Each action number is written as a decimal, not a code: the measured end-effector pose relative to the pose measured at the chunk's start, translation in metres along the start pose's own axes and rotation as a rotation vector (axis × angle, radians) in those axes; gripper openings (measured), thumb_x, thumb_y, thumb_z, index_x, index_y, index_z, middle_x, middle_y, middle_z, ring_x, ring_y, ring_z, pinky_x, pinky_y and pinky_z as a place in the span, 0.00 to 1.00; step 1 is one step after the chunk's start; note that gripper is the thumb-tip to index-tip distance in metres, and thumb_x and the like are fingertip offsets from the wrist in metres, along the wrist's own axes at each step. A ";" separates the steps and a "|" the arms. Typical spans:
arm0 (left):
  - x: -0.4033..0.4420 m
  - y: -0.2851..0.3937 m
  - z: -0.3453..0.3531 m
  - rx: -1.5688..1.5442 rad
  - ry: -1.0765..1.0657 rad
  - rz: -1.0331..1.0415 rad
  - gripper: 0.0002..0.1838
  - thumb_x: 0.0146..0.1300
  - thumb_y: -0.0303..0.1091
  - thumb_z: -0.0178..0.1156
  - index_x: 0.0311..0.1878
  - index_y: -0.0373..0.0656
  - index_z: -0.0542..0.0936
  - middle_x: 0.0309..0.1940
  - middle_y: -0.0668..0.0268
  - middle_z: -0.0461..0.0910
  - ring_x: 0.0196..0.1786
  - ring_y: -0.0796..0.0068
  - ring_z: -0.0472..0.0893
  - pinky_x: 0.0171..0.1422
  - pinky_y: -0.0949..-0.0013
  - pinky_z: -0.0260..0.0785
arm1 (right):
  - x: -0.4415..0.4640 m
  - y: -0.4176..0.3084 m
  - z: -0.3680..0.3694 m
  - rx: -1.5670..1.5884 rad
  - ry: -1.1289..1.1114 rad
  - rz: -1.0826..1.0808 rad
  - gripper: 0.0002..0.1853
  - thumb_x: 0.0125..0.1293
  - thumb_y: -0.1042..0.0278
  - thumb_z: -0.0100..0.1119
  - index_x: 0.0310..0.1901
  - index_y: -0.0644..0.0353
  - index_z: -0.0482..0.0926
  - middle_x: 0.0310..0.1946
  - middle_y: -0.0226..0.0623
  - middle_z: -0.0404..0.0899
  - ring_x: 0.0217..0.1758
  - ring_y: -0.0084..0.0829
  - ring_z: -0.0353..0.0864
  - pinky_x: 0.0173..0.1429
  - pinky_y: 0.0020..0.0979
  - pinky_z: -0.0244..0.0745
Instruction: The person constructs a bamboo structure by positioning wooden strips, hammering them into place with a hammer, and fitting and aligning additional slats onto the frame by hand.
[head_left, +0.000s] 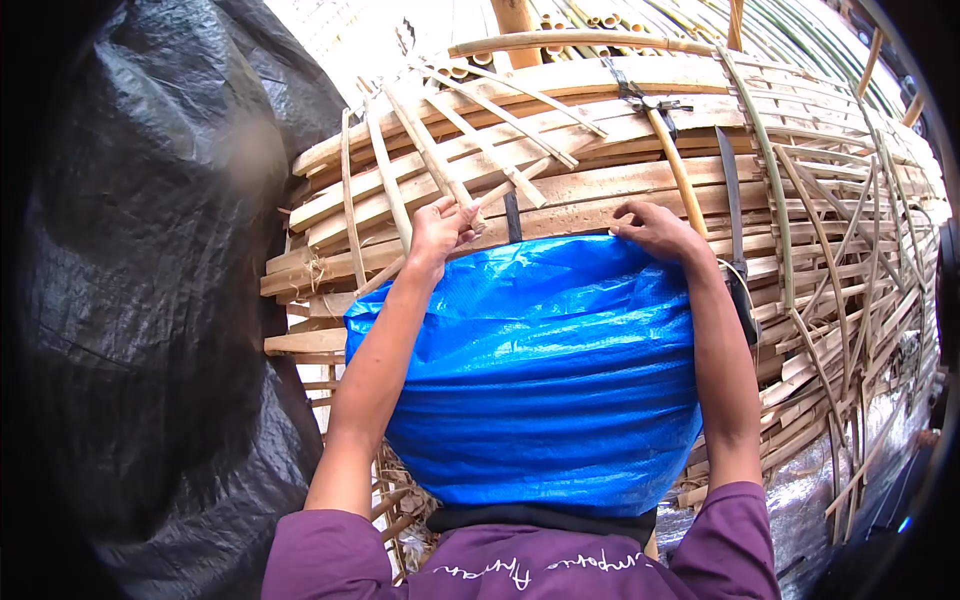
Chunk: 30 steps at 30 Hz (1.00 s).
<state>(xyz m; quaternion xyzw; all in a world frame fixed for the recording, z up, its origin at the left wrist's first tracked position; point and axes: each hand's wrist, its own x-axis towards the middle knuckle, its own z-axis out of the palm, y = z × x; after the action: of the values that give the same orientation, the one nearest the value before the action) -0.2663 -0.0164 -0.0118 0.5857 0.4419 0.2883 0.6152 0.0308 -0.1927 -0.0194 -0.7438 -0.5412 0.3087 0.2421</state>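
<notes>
My left hand [440, 238] is closed round the lower end of a split bamboo strip [425, 145], which slants up and away over the wooden slats. My right hand [658, 230] hovers at the top edge of a blue tarp [550, 340], fingers curled inward. Whatever those fingertips pinch, if anything, is too small to make out. The tarp covers my lap and front, creased across. Between my hands a dark flat strip [513, 217] pokes up above the tarp. Beyond my right wrist lies a long dark blade [730, 185].
Stacked wooden slats [620, 180] span the area ahead. A yellowish stick [678, 170] lies near my right hand, by a black tie [640, 95]. Black plastic sheeting [170, 280] hangs at the left. Woven bamboo lattice [840, 230] fills the right; bamboo poles [650, 15] lie behind.
</notes>
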 end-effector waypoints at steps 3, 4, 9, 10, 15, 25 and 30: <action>0.004 0.002 0.001 0.021 -0.031 0.011 0.13 0.64 0.38 0.67 0.47 0.42 0.82 0.32 0.73 0.83 0.34 0.85 0.81 0.38 0.81 0.74 | 0.001 0.002 -0.001 -0.038 0.011 -0.025 0.25 0.64 0.51 0.61 0.56 0.59 0.77 0.44 0.53 0.83 0.48 0.46 0.83 0.54 0.39 0.77; 0.006 0.003 0.002 -0.002 -0.018 -0.012 0.13 0.64 0.37 0.67 0.47 0.41 0.82 0.32 0.72 0.83 0.33 0.85 0.80 0.37 0.81 0.74 | 0.000 0.001 -0.001 -0.018 0.010 -0.021 0.25 0.64 0.51 0.62 0.56 0.59 0.77 0.43 0.53 0.83 0.48 0.45 0.83 0.54 0.39 0.77; 0.011 0.012 -0.003 0.002 -0.035 -0.045 0.11 0.64 0.37 0.67 0.46 0.43 0.82 0.34 0.73 0.83 0.35 0.85 0.81 0.39 0.81 0.74 | -0.002 -0.004 -0.002 -0.020 0.003 0.008 0.25 0.64 0.51 0.62 0.56 0.59 0.78 0.43 0.52 0.83 0.48 0.44 0.83 0.53 0.39 0.77; 0.013 0.013 -0.003 -0.001 -0.030 -0.060 0.10 0.64 0.37 0.67 0.44 0.44 0.83 0.34 0.72 0.84 0.35 0.84 0.81 0.39 0.81 0.73 | -0.002 -0.004 -0.002 -0.029 0.006 0.006 0.25 0.64 0.51 0.62 0.56 0.59 0.78 0.44 0.52 0.83 0.48 0.45 0.83 0.53 0.39 0.77; 0.022 0.012 -0.003 -0.034 -0.040 -0.091 0.18 0.63 0.33 0.68 0.54 0.40 0.78 0.36 0.69 0.84 0.36 0.81 0.82 0.39 0.79 0.74 | 0.000 -0.001 0.000 -0.030 -0.005 -0.006 0.25 0.64 0.50 0.61 0.56 0.59 0.77 0.44 0.53 0.83 0.50 0.45 0.83 0.54 0.39 0.76; 0.037 0.007 0.004 0.103 -0.064 0.051 0.39 0.61 0.28 0.68 0.71 0.32 0.58 0.40 0.57 0.84 0.34 0.75 0.84 0.32 0.78 0.78 | 0.001 0.002 0.001 -0.034 0.002 -0.028 0.25 0.65 0.50 0.61 0.56 0.61 0.78 0.44 0.54 0.83 0.49 0.47 0.83 0.55 0.39 0.76; 0.040 0.007 0.018 0.108 0.021 0.076 0.43 0.59 0.29 0.71 0.72 0.29 0.56 0.40 0.53 0.84 0.28 0.75 0.84 0.27 0.78 0.77 | 0.002 0.005 0.001 -0.062 -0.001 -0.016 0.24 0.66 0.47 0.60 0.56 0.57 0.77 0.46 0.50 0.83 0.51 0.43 0.82 0.57 0.39 0.74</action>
<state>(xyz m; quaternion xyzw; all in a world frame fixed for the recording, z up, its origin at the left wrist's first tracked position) -0.2316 0.0117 -0.0145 0.6315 0.4406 0.2934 0.5665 0.0344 -0.1919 -0.0241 -0.7466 -0.5565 0.2899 0.2211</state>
